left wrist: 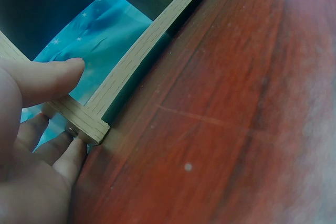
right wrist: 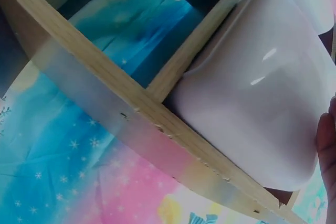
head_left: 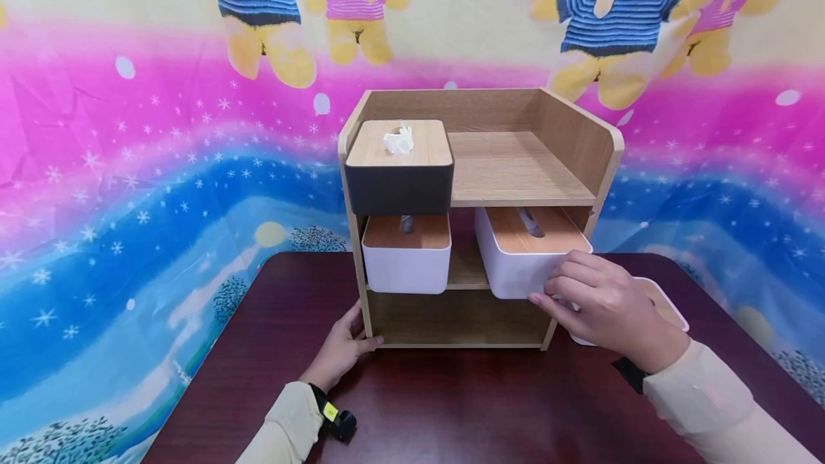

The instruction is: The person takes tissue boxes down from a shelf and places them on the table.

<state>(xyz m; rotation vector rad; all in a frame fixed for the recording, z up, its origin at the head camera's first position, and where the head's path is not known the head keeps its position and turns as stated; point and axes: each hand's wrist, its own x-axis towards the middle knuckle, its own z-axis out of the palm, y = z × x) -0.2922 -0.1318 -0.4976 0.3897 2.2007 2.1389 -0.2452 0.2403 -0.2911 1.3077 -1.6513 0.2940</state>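
Note:
A two-tier wooden desk shelf [head_left: 503,185] stands on the table. My left hand [head_left: 344,346] grips the lower front edge of its left side panel, thumb inside and fingers outside, as the left wrist view shows. On the middle level at the right sits a white tissue box [head_left: 522,271] with a wood-look lid, its front jutting out past the shelf. My right hand [head_left: 596,303] touches the front of that box near its right corner, thumb at the lower edge. A second white tissue box [head_left: 407,267] sits on the same level at the left, also jutting forward.
A black tissue box [head_left: 399,188] with a wood-look lid and a tissue poking out stands on the top level at the left. Another white box [head_left: 667,303] lies on the dark red table [head_left: 419,407], partly hidden behind my right hand. A printed cloth [head_left: 161,185] hangs behind.

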